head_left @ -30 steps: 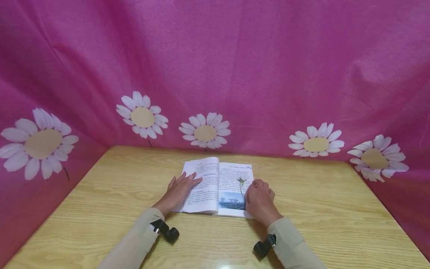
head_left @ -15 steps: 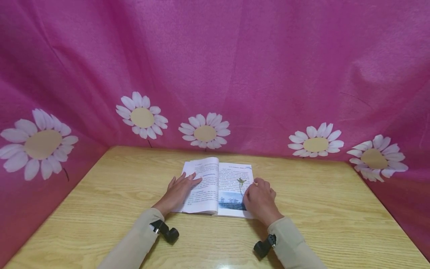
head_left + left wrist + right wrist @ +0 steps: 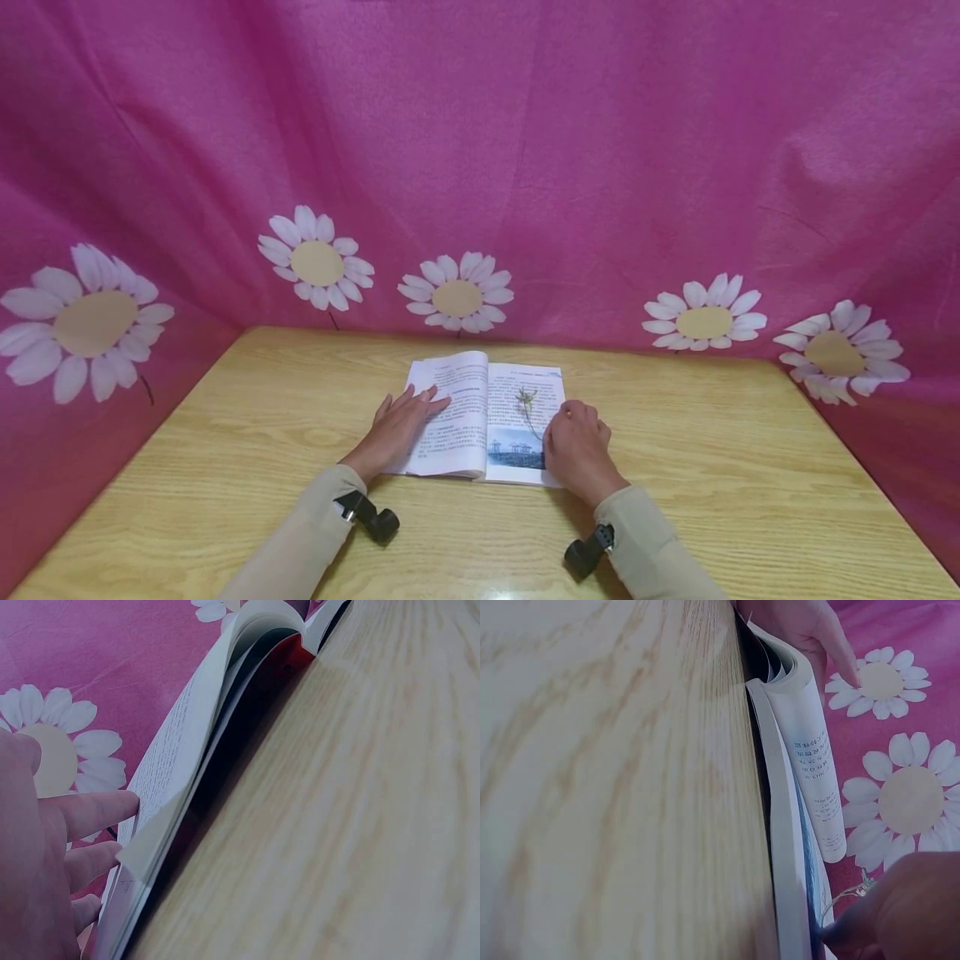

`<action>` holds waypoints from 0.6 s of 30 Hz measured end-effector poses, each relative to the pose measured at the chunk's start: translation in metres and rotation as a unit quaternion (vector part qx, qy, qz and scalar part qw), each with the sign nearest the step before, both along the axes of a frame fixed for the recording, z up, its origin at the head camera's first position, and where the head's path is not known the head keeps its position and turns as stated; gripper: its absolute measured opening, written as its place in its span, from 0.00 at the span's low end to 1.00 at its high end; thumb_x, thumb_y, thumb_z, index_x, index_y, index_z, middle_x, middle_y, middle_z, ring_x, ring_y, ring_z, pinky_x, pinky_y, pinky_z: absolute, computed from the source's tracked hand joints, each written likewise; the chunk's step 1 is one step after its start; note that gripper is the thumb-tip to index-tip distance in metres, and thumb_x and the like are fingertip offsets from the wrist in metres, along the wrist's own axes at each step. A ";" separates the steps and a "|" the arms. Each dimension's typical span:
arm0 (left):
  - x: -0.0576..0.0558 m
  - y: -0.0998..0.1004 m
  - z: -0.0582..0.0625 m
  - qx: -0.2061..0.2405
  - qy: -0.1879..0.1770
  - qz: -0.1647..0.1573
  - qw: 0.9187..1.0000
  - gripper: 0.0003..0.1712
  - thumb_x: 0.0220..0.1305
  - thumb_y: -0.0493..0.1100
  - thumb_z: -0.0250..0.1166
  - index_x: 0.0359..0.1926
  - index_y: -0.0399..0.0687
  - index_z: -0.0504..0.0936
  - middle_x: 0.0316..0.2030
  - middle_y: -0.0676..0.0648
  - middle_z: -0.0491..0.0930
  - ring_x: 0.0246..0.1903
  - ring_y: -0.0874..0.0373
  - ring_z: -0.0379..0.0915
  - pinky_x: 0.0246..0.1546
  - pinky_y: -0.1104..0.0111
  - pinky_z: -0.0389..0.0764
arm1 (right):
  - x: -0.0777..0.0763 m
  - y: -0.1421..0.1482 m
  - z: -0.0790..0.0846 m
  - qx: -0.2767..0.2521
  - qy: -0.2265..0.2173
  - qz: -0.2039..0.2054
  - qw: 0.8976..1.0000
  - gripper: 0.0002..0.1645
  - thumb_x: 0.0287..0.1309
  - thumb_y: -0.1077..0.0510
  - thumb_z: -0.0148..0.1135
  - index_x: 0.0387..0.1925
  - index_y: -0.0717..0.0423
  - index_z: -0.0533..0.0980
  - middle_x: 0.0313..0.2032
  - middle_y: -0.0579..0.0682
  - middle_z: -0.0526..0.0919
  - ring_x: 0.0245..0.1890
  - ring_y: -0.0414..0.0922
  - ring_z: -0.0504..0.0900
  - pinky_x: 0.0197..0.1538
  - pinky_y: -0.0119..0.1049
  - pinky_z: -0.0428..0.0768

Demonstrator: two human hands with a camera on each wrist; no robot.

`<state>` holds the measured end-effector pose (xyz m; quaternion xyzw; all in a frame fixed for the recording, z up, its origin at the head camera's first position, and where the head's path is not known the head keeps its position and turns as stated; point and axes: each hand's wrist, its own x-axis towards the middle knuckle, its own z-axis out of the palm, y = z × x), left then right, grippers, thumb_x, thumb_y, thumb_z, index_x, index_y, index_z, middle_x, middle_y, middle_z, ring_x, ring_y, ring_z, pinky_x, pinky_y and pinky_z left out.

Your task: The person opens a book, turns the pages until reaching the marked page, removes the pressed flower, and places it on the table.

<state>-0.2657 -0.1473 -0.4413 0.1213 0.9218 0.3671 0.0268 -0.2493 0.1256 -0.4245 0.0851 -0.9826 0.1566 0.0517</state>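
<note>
An open book with printed pages lies on the wooden table. My left hand rests on its left page, fingers spread and nearly straight. Those fingers touch the page by its outer edge in the left wrist view. By the right page's outer edge, my right hand has curled fingers and pinches the thin stem of a small green sprig. The sprig's leafy top lies over the text, above a blue landscape picture. The lower stem end is hidden by the hand.
Wood-grain table surrounds the book on all sides. Behind it and at both sides hangs a pink curtain printed with large white daisies. A black camera sits on each sleeve cuff.
The sprig's leafy top has shifted left and slightly up across the right page, its stem now slanting. My right hand has moved only a little; my left hand stays put.
</note>
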 end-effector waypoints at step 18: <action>0.000 -0.001 -0.002 0.004 0.009 -0.003 1.000 0.32 0.78 0.54 0.28 0.65 0.54 0.74 0.72 0.48 0.57 0.74 0.45 0.38 0.70 0.49 0.30 | -0.003 0.004 0.001 -0.031 -0.020 -0.015 0.999 0.06 0.61 0.60 0.58 0.29 0.59 0.76 0.58 0.62 0.68 0.61 0.60 0.61 0.64 0.62 0.58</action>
